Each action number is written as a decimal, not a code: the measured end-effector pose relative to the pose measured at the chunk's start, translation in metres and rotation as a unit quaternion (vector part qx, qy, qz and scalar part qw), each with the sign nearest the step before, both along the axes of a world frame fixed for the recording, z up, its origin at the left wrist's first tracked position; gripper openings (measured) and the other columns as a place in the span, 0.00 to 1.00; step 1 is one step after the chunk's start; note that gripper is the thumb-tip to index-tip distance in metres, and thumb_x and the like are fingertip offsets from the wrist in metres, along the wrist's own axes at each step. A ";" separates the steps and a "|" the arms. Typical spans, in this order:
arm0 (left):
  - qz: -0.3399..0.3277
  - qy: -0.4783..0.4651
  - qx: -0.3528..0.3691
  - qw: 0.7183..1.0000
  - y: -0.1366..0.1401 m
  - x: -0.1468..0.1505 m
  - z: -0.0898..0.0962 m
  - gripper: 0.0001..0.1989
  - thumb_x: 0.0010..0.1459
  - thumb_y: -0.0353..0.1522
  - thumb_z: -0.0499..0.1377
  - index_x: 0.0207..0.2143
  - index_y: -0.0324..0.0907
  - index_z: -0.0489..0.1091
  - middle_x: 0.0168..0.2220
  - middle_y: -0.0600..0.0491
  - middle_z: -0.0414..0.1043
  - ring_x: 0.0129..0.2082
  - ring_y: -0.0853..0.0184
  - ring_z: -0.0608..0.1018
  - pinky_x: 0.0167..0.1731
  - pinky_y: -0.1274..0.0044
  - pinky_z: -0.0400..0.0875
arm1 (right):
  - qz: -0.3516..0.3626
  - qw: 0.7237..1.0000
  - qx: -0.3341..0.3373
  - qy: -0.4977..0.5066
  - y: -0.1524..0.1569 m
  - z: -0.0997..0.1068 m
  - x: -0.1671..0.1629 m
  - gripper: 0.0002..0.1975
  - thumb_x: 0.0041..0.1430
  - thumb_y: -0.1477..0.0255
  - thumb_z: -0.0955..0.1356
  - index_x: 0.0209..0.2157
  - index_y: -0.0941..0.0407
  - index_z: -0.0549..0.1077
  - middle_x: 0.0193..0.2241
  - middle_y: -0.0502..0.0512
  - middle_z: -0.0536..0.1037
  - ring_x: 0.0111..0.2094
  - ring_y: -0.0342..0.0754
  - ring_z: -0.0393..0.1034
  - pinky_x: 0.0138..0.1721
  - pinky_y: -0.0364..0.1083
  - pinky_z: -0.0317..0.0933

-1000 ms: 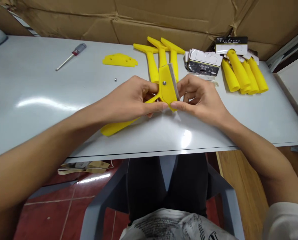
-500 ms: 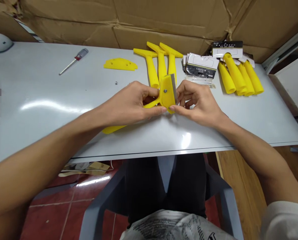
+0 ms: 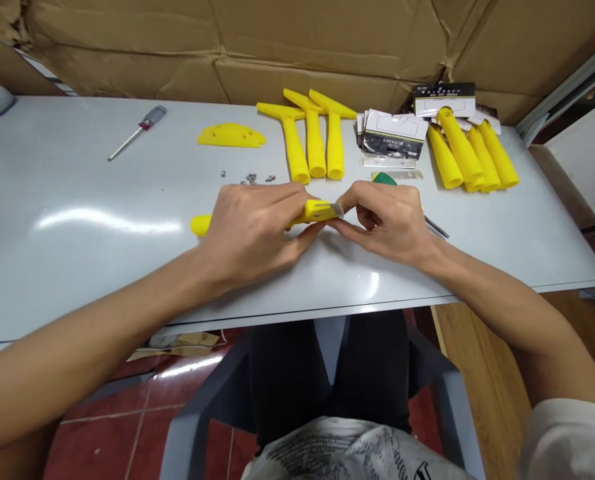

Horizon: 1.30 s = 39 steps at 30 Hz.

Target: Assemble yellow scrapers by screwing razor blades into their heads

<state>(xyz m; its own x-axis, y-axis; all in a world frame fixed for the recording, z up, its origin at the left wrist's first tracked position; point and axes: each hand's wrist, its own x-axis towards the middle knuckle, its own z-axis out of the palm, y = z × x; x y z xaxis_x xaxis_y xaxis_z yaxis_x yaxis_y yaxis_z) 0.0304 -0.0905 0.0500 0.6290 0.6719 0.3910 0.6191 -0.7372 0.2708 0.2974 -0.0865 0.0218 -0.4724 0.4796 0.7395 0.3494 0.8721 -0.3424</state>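
My left hand (image 3: pixel 257 223) is closed round a yellow scraper (image 3: pixel 318 211), whose handle end sticks out on the left of the hand. The scraper's head is turned edge-on, and its metal blade (image 3: pixel 337 210) points right. At that blade end, my right hand (image 3: pixel 390 217) pinches with thumb and forefinger; its other fingers are curled and partly hidden. Behind the right hand lies a screwdriver with a green handle (image 3: pixel 384 179), its middle covered by the hand. Small screws (image 3: pixel 251 178) lie just beyond my left hand.
Beyond my hands lie a yellow blade cover plate (image 3: pixel 231 135) and several yellow scraper handles (image 3: pixel 316 143). Printed packaging cards (image 3: pixel 394 133) and more packed yellow handles (image 3: pixel 462 150) are at the back right. A clear-handled screwdriver (image 3: pixel 137 133) lies left. Cardboard (image 3: pixel 327 53) lines the back.
The scraper has been lowered and its head tipped from facing me to edge-on. My view has shifted slightly, and the screws and the green-handled screwdriver now show.
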 end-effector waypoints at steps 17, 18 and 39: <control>-0.076 -0.099 0.362 0.924 0.041 0.003 -0.049 0.03 0.72 0.34 0.69 0.44 0.45 0.83 0.32 0.56 0.84 0.25 0.66 0.79 0.28 0.71 0.65 | -0.212 0.932 -0.083 -0.281 0.025 0.041 0.056 0.17 0.72 0.67 0.73 0.58 0.53 0.87 0.50 0.62 0.86 0.41 0.56 0.78 0.41 0.51 0.63; -0.077 -0.093 0.368 0.922 0.044 0.002 -0.052 0.04 0.72 0.34 0.69 0.43 0.45 0.84 0.32 0.56 0.85 0.25 0.66 0.80 0.29 0.71 0.66 | -0.223 0.921 -0.097 -0.303 0.027 0.042 0.061 0.20 0.72 0.64 0.76 0.61 0.52 0.87 0.52 0.63 0.86 0.42 0.57 0.79 0.43 0.51 0.65; -0.202 -0.042 0.407 0.890 0.057 0.001 -0.050 0.13 0.82 0.30 0.66 0.38 0.44 0.77 0.28 0.57 0.79 0.24 0.70 0.80 0.25 0.76 0.71 | -0.176 0.951 -0.234 0.093 -0.001 0.044 0.022 0.42 0.75 0.35 0.73 0.79 0.36 0.65 0.73 0.55 0.77 0.70 0.62 0.81 0.52 0.55 0.92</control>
<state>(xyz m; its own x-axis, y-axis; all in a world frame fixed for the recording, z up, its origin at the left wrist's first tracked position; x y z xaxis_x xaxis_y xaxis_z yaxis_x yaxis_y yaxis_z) 0.0311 -0.0330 -0.0003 0.7008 -0.1305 0.7013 0.2616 -0.8677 -0.4228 0.3197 -0.0873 0.0660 -0.1023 0.8817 0.4606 0.4866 0.4482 -0.7499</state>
